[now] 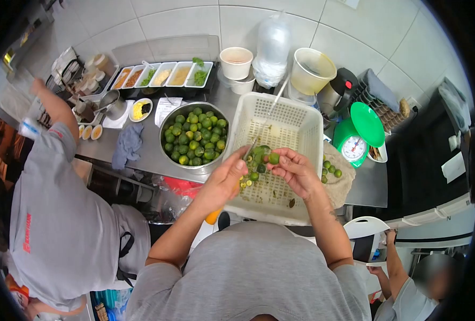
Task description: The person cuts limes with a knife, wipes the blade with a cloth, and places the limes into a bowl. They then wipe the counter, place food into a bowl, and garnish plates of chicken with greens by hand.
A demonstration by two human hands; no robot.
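Now the right fingers (pixel 288 155) pinch a lime (pixel 274 158) at their tips; left fingers (pixel 239 167) grip a knife (pixel 252 146).

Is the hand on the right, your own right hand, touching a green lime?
Touching. The head view shows it: the fingertips of the right hand press against the side of the green lime, with no gap.

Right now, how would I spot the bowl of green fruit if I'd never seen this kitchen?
Find the white perforated basket on the steel counter. Just left of it sits a wide metal bowl. Unlike the small metal pot farther left, it is heaped with round green fruit.
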